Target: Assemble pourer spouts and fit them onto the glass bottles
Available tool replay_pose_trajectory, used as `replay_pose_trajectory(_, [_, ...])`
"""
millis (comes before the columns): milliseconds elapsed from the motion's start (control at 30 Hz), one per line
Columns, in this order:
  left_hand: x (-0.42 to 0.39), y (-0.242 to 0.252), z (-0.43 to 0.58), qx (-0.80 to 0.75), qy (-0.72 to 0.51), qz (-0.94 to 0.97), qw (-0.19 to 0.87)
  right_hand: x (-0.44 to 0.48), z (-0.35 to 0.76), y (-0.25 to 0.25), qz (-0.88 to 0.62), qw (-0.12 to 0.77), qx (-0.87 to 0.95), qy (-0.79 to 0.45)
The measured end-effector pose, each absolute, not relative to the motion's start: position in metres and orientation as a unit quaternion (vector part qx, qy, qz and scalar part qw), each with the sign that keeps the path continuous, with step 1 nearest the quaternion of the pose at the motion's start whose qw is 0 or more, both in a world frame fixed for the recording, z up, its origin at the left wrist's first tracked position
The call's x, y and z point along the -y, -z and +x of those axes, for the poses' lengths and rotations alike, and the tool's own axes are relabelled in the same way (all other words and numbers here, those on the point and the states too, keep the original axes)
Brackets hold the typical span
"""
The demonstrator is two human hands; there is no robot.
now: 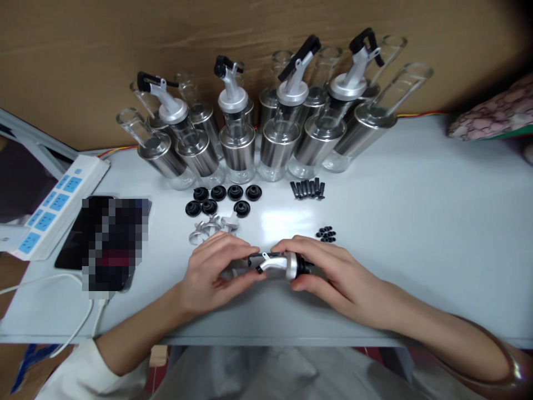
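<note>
Between my two hands is a silver pourer spout (277, 265) with a black lever and a black stopper base, lying sideways just over the table. My left hand (220, 272) pinches its nozzle end, thumb below and fingers at the lever. My right hand (333, 278) grips the round base end, with the thumb on the near side. Beyond my left hand lie several silver spout bodies (212, 225), partly covered by the fingers. Black stoppers (235, 193) sit in rows behind them. Small black caps (326, 234) and a cluster of black levers (308, 189) rest beyond my right hand.
Steel-and-glass bottles (237, 147) stand in rows along the cardboard backing (250, 22); several front ones carry pourers. At left are a power strip (58, 205), a phone (83, 236) with a pixelated patch beside it, and a white cable (89, 311). A patterned cloth item (495, 111) lies back right.
</note>
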State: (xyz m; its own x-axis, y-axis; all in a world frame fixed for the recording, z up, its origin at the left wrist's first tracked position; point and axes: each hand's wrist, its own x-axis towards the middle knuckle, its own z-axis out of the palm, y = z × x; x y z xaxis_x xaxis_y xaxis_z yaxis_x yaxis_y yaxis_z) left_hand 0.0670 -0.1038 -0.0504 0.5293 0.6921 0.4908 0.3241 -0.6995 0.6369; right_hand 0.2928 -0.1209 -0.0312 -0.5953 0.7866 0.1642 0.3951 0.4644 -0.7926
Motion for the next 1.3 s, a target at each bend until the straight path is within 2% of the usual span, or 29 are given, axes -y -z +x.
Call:
replay_pose_trajectory(567, [0.1032, 0.0527, 0.0684, -0.297, -0.384, 0.848, 0.211, 0.1212, 0.2942, 0.037, -0.383, 0.25, 0.813, -0.36])
replay_pose_trajectory(1000, [0.1035, 0.0502, 0.0701, -0.291, -0.358, 0.866, 0.192, 0.121, 0.2973, 0.0349, -0.377, 0.325, 0.802, -0.331])
replay_pose_trajectory(1300, [0.105, 0.052, 0.0699, -0.274, -0.316, 0.881, 0.223, 0.119, 0.2977, 0.0353, -0.396, 0.329, 0.8, -0.308])
